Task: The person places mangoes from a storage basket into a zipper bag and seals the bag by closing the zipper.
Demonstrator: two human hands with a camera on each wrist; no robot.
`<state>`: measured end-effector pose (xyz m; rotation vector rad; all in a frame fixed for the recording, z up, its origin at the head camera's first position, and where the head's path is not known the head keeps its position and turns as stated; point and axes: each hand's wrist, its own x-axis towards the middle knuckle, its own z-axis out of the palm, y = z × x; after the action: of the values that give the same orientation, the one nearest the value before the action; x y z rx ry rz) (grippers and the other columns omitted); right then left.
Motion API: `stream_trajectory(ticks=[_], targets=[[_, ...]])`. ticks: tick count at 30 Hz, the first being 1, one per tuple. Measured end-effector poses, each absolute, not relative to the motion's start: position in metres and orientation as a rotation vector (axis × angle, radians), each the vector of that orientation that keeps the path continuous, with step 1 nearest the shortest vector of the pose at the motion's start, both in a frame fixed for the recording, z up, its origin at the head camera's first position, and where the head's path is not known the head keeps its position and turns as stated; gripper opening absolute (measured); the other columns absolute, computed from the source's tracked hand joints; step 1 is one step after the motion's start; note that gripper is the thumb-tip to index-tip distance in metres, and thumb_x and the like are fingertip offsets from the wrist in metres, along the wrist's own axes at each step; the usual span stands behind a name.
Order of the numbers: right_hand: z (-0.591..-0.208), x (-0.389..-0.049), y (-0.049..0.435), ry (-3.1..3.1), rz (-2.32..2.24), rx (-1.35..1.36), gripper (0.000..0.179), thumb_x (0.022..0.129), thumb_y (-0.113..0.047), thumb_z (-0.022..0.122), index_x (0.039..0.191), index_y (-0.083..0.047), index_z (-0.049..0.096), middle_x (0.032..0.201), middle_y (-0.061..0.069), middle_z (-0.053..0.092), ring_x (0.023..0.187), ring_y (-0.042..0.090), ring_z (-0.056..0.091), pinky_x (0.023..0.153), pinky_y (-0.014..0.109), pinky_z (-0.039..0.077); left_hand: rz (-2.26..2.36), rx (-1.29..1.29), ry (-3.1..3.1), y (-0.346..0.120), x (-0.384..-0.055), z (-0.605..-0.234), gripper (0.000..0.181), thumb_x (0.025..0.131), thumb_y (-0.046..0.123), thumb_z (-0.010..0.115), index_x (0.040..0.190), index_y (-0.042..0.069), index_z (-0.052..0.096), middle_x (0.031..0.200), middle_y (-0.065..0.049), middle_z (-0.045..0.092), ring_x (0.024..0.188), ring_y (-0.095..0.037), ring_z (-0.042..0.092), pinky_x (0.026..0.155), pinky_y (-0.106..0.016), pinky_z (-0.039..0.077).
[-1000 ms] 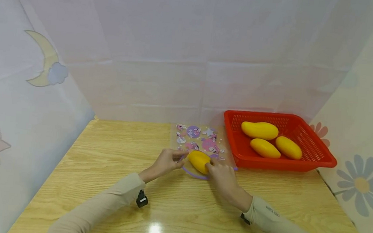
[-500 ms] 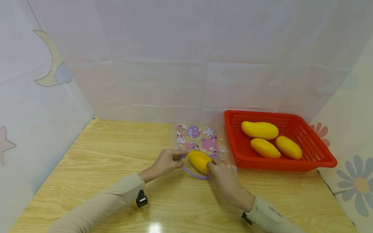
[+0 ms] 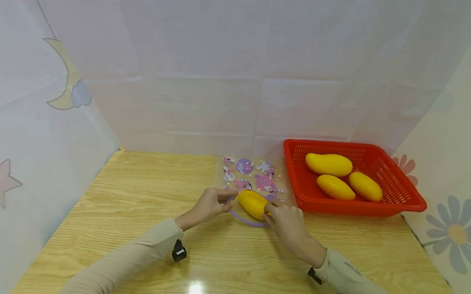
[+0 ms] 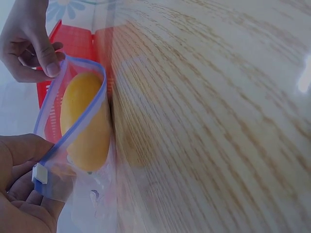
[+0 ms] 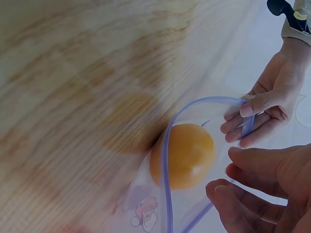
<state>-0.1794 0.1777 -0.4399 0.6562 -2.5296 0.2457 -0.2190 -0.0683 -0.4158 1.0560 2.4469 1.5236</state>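
A yellow mango (image 3: 253, 204) lies inside the mouth of a clear zip bag (image 3: 258, 177) printed with pink and purple cartoon figures. Its purple-edged opening gapes around the fruit. My left hand (image 3: 209, 205) pinches the left corner of the bag's rim, near the white slider (image 4: 40, 173) seen in the left wrist view. At the opposite side, my right hand (image 3: 289, 226) holds the rim between thumb and fingers, close to the mango's right end. In the right wrist view the right hand's fingertips (image 5: 221, 194) are at the bag's edge, apart from the mango.
A red plastic basket (image 3: 352, 207) stands at the back right, touching or very near the bag's right side. Three more mangoes (image 3: 328, 164) lie in it. The wooden table (image 3: 153, 177) meets pale printed wall sheets at the back and sides.
My right hand has shifted slightly to the right, away from the mango's end. The left hand stays in place, and the mango has barely moved.
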Motion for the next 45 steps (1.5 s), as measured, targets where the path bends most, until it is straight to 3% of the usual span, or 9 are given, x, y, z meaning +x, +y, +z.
stream_trajectory(ticks=[8, 14, 21, 31, 45], targets=[[-0.437, -0.178, 0.18, -2.568, 0.269, 0.644, 0.018, 0.073, -0.019, 0.089, 0.079, -0.014, 0.072, 0.077, 0.0, 0.062, 0.057, 0.02, 0.061, 0.04, 0.034, 0.05, 1.544, 1.035, 2.442, -0.068, -0.236, -0.443, 0.037, 0.09, -0.012, 0.062, 0.126, -0.018, 0.056, 0.123, -0.031, 0.06, 0.106, -0.047, 0.063, 0.086, -0.041, 0.058], [-0.436, -0.178, 0.182, -2.576, 0.27, 0.632, 0.018, 0.074, -0.019, 0.089, 0.08, -0.013, 0.072, 0.078, 0.001, 0.063, 0.056, 0.019, 0.06, 0.04, 0.031, 0.049, 1.564, 1.012, 2.456, -0.068, -0.244, -0.455, 0.037, 0.089, -0.011, 0.064, 0.126, -0.012, 0.06, 0.123, -0.024, 0.063, 0.105, -0.041, 0.065, 0.084, -0.032, 0.059], [-0.432, -0.178, 0.185, -2.557, 0.262, 0.623, 0.019, 0.073, -0.02, 0.089, 0.077, -0.013, 0.071, 0.071, -0.003, 0.049, 0.046, 0.013, 0.047, 0.035, 0.027, 0.042, 1.564, 1.005, 2.451, -0.069, -0.244, -0.455, 0.038, 0.089, -0.01, 0.064, 0.127, -0.01, 0.061, 0.123, -0.023, 0.063, 0.105, -0.041, 0.065, 0.084, -0.027, 0.059], [-0.425, -0.178, 0.19, -2.555, 0.286, 0.594, 0.019, 0.074, -0.019, 0.089, 0.083, -0.01, 0.074, 0.074, -0.001, 0.058, 0.046, 0.014, 0.046, 0.037, 0.027, 0.044, 1.56, 1.013, 2.462, -0.069, -0.245, -0.456, 0.038, 0.089, -0.01, 0.065, 0.126, -0.009, 0.062, 0.122, -0.023, 0.064, 0.106, -0.041, 0.065, 0.084, -0.027, 0.058], [-0.418, -0.182, 0.201, -2.533, 0.348, 0.58, 0.017, 0.076, -0.019, 0.087, 0.081, -0.011, 0.073, 0.077, 0.001, 0.067, 0.052, 0.015, 0.056, 0.04, 0.027, 0.048, 1.547, 0.996, 2.462, -0.069, -0.245, -0.456, 0.037, 0.089, -0.01, 0.065, 0.126, -0.009, 0.062, 0.123, -0.023, 0.064, 0.105, -0.04, 0.066, 0.085, -0.028, 0.058]])
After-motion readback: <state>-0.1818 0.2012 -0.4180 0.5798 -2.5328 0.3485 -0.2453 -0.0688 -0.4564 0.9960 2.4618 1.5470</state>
